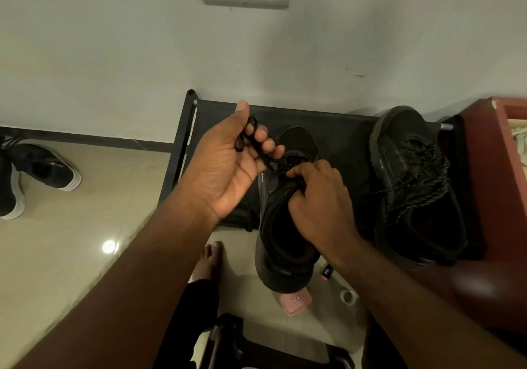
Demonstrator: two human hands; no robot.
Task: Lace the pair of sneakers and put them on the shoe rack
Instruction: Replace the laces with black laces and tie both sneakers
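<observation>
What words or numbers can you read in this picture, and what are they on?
None reads clearly.
Laced sneaker on the rack: tiny white letters on its side, too small to read.
Sneaker being laced: white letters beside the left hand, which holds the lace, too blurred.
Pink box: dark print, blurred.
Small tube near it: mark too small to read.

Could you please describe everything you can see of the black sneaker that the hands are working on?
The black sneaker looks knit, with a padded collar. It points toe to the wall, front on the shoe rack, heel past its front edge. The right hand grips its upper; the left hand holds its lace.
</observation>
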